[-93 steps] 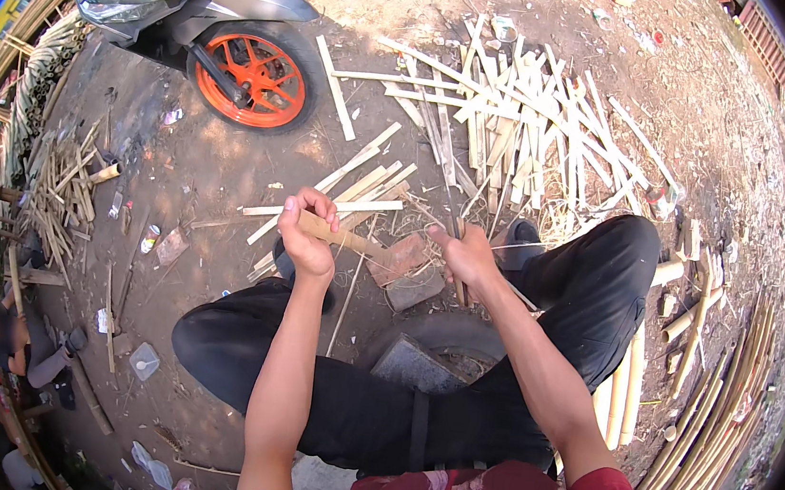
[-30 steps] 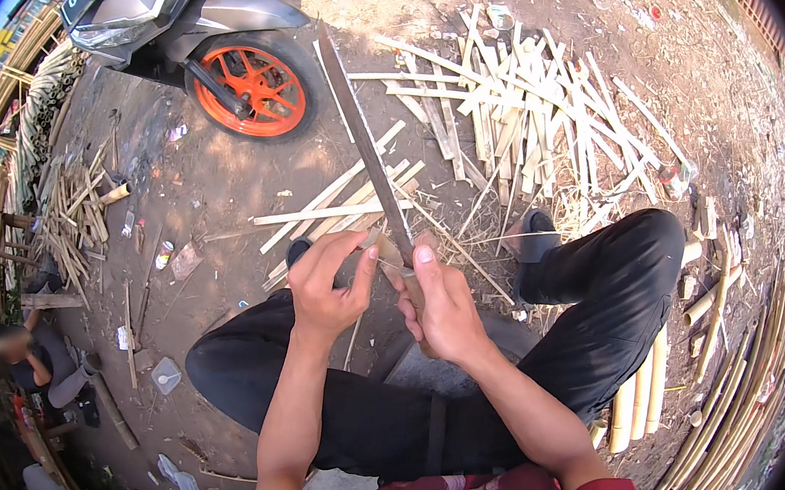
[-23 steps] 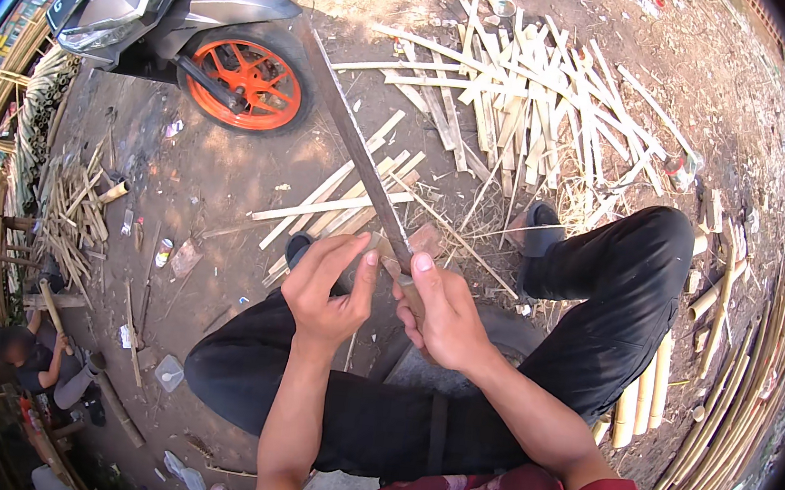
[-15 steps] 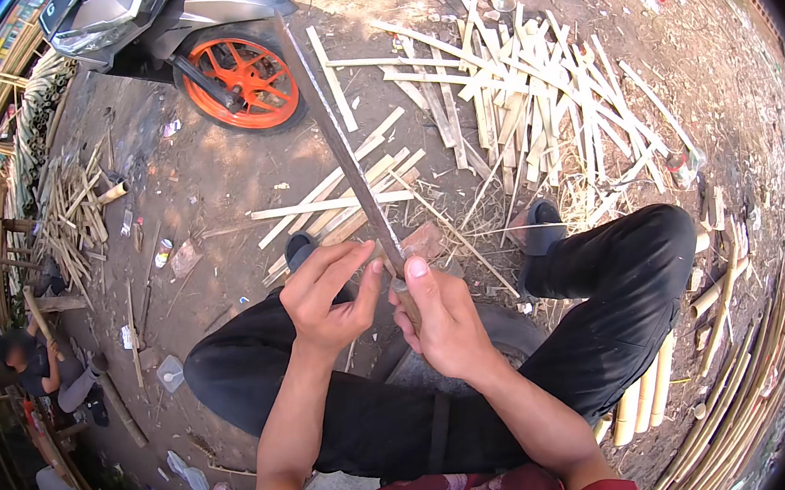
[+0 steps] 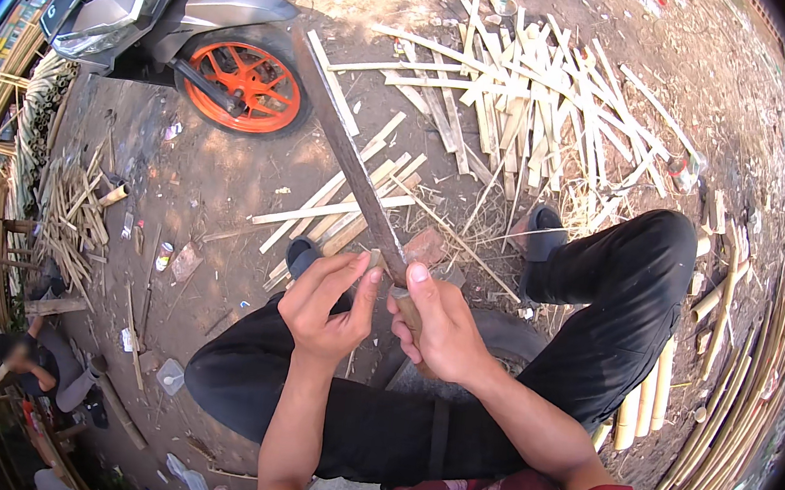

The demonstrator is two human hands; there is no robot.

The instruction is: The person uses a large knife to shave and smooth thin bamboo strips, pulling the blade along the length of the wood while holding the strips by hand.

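A long, dark machete blade (image 5: pixel 349 154) slants up and to the left from my hands, its tip near the orange wheel. My right hand (image 5: pixel 445 332) is shut around its handle, thumb pressed at the blade's base. My left hand (image 5: pixel 321 306) pinches a small piece of bamboo (image 5: pixel 375 260) against the blade just above the handle. Both hands touch over my knees. I sit with black-trousered legs (image 5: pixel 617 297) bent and dark sandals on the dirt.
A grey scooter with an orange wheel (image 5: pixel 242 86) stands at the upper left. Split bamboo strips (image 5: pixel 522 106) are heaped ahead, with looser strips (image 5: pixel 339 206) nearer. Bamboo poles (image 5: pixel 742 377) lie along the right, a bundle of sticks (image 5: pixel 71 211) at the left. Another person (image 5: pixel 31 365) crouches lower left.
Three seconds ago my hands were apart on a bamboo strip. They have since come together at the machete's base, and the blade has tilted slightly further left.
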